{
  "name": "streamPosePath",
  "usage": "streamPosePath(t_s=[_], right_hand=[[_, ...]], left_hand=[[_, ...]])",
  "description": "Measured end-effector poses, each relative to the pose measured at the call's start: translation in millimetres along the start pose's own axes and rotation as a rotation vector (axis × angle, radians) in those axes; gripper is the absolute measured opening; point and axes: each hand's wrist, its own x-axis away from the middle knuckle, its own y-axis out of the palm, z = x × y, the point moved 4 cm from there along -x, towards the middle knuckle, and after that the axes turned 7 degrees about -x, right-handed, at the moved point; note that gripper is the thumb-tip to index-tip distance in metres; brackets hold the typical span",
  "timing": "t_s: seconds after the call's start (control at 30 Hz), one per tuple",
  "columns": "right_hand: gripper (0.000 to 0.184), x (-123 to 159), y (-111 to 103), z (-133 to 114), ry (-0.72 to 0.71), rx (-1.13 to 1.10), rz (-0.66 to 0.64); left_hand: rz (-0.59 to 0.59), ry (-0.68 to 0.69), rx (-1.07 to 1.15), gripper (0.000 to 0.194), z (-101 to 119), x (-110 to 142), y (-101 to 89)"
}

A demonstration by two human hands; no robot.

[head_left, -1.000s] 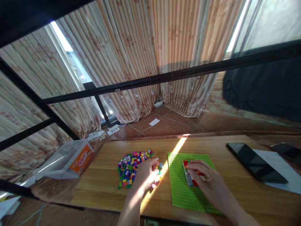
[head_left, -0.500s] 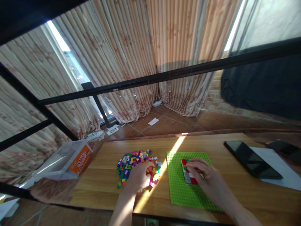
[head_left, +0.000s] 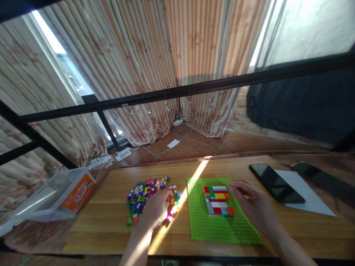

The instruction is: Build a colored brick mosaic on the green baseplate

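Left hand (head_left: 157, 207) curled at bricks (head_left: 138, 199), right hand (head_left: 253, 203) curled by green baseplate (head_left: 203, 229), holds unclear; orange label (head_left: 78, 193) illegible

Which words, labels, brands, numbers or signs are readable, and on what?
None readable with certainty.
Orange label on the clear plastic bin: white characters, too blurred to read.
Printed sheet on the tiled floor: black marks, too small to read.
Yellow-green brick in the brick pile: dark marks, too small to tell.

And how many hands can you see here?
2: the left hand at the loose brick pile, and the right hand to the right of the brick block.
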Motion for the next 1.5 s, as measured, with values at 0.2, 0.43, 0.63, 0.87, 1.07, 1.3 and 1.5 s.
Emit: streamPosePath(t_s=[0.2,0.43,0.63,0.87,1.07,1.3,1.5], right_hand=[[0.024,1,4,-6,-0.009,-0.025,0.0],[0.025,2,9,-4,-0.009,-0.018,-0.055],[0.025,4,13,5,-0.006,0.0,-0.07],[0.027,6,24,-2,-0.033,-0.002,-0.134],[0.023,21,56,-28,-0.101,-0.071,-0.251],[0.025,84,123,-73,-0.315,-0.046,-0.626],[0.025,104,149,-97,-0.429,0.03,-0.737]], left_hand=[[0.065,0.034,-0.008,0.031,0,-2,-2.6],[0.142,0.036,0.113,0.03,-5,2,-13.9],[0.124,0.025,0.204,0.021,-10,17,-24.5],[0.203,-0.174,0.336,0.02,-33,57,-21.7],[0.286,-0.535,0.355,0.027,-60,111,-1.4],[0.281,-0.625,0.242,0.028,-53,119,2.2],[0.276,-0.697,0.27,0.029,-50,118,3.3]])
